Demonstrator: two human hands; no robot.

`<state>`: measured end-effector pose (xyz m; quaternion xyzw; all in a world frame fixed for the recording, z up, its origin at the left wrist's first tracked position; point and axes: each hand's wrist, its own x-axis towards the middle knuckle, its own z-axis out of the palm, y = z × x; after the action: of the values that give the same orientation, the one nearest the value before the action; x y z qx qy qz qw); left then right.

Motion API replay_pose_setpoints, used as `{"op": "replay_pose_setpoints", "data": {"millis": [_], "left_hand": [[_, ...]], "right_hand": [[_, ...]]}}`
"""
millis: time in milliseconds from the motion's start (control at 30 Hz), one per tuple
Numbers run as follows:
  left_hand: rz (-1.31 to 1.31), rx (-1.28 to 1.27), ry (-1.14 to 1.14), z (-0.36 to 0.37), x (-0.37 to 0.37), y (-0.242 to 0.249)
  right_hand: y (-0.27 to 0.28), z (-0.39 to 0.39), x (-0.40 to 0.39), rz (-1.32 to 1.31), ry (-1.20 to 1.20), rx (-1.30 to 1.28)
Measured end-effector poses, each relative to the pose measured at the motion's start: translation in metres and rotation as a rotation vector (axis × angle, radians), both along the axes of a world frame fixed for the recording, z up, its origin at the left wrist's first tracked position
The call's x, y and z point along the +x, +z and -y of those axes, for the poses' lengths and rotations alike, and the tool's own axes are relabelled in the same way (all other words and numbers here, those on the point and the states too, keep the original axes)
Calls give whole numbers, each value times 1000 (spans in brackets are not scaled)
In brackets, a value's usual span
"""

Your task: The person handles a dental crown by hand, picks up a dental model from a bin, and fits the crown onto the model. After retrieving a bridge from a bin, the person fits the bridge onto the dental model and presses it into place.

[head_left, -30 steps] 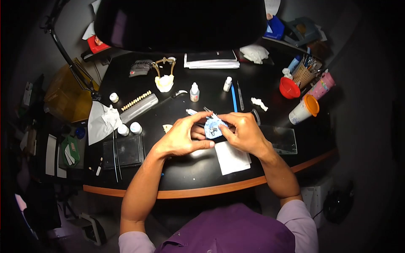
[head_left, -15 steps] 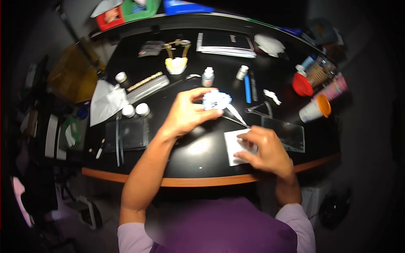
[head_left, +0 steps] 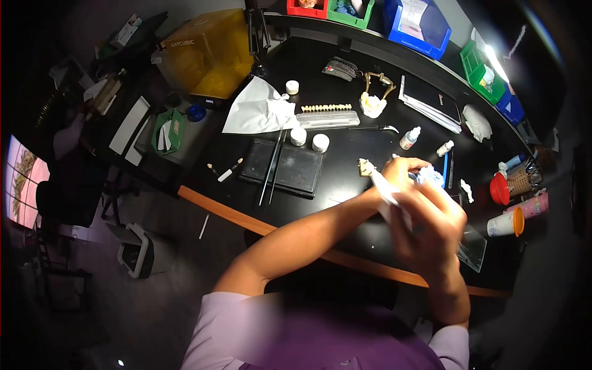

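Observation:
My left hand (head_left: 399, 171) is wrapped round a blue-and-white lumpy piece (head_left: 431, 176) that looks like a dental model, partly hidden by my right hand. In front of it and nearer the camera, my right hand (head_left: 435, 225), smeared by motion, is closed on a folded white paper (head_left: 383, 187) that slants up to the left. Just past the paper's upper end shows a small yellowish piece (head_left: 365, 168). Beyond my left hand stands a small dropper bottle (head_left: 409, 138).
A dental articulator with a cast (head_left: 372, 105) stands at the back. Left of it lie a tooth shade guide (head_left: 327, 116), white jars (head_left: 320, 143) and tweezers (head_left: 271, 171) over a black box (head_left: 302, 166). Cups (head_left: 501, 226) and a glass plate (head_left: 473, 250) are at the right.
The view has swung left. My right hand has lifted from the white pad on the table and come up beside my left hand with white paper in it. My left hand still holds the blue-and-white piece.

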<state>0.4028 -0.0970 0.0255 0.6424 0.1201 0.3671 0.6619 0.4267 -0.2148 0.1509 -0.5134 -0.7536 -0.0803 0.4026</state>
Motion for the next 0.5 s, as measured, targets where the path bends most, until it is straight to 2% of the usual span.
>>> {"op": "replay_pose_setpoints", "data": {"millis": [33, 100, 167, 200, 300, 333, 400, 433, 467, 500], "left_hand": [[114, -48, -3, 10, -5, -4], [-184, -11, 71, 14, -11, 17], [-143, -9, 21, -2, 4, 3], [-34, -50, 15, -2, 6, -4], [-6, -38, 24, -2, -2, 8], [-55, -21, 33, -5, -5, 10], [-143, -6, 33, -5, -5, 12], [-131, 95, 93, -7, -1, 7], [-18, 9, 5, -11, -1, 0], [-57, 68, 4, -20, 0, -1]], "right_hand": [[0, -20, -11, 48, 50, -37], [-17, -62, -39, 113, 54, -165], [-35, -99, -69, 92, -11, -324], [-45, -109, -81, 120, -1, -347], [-52, -117, -98, 275, 9, -529], [-48, -114, -98, 242, 51, -551], [-40, -110, -89, 134, 52, -435], [-32, -106, -80, 84, 40, -377], [-17, -95, -69, 88, 16, -305], [4, -80, -59, 90, -10, -233]]}}
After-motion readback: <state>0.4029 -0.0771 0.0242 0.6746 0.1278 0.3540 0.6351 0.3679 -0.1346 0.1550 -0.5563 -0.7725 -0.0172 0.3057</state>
